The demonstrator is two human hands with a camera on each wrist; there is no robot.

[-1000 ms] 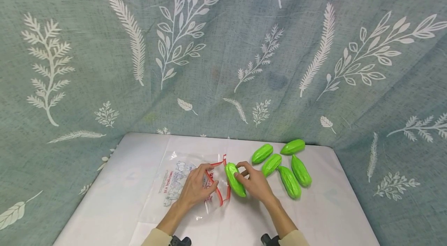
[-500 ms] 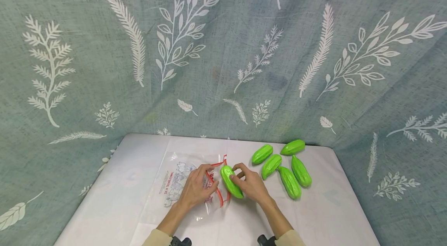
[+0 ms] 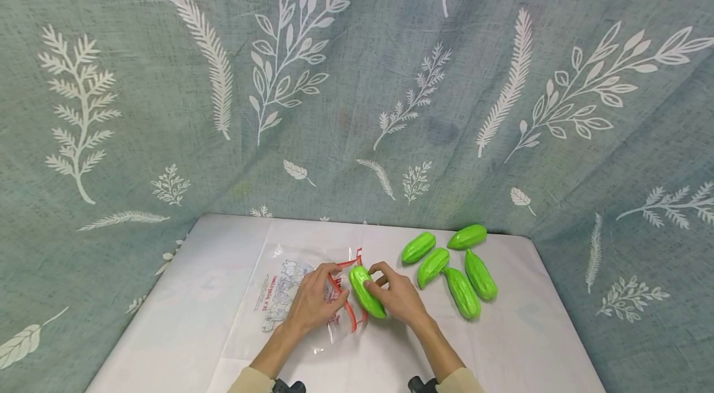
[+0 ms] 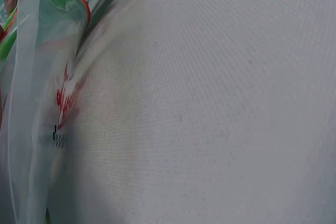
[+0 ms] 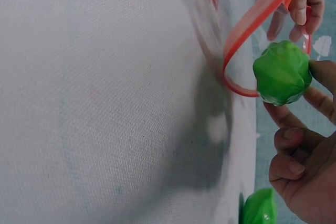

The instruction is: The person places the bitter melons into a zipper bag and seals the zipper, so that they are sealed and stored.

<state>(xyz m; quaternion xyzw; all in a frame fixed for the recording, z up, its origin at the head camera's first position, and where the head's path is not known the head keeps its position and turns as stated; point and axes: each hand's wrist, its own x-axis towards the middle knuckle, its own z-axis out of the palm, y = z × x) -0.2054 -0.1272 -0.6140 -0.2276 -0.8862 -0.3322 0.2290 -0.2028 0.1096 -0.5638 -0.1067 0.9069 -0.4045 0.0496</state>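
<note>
In the head view, my left hand holds the rim of a clear plastic zip bag with a red-edged mouth and printed figures. The mouth gapes toward the right. My right hand pinches a light-green ridged bitter melon between thumb and fingers. Its tip is at the bag's red-edged mouth. Seen end-on in the right wrist view, that bitter melon sits beside the red rim, and the other hand's fingers curl at the rim behind it. The left wrist view shows mostly bag film.
Several more bitter melons lie loosely grouped on the white-covered table, right of and beyond my right hand. A leaf-patterned grey-green cloth hangs behind the table and along its sides.
My right hand has carried the bitter melon a short way left and slightly toward me, closer to the bag's mouth. The left hand and the bag have stayed nearly still.
</note>
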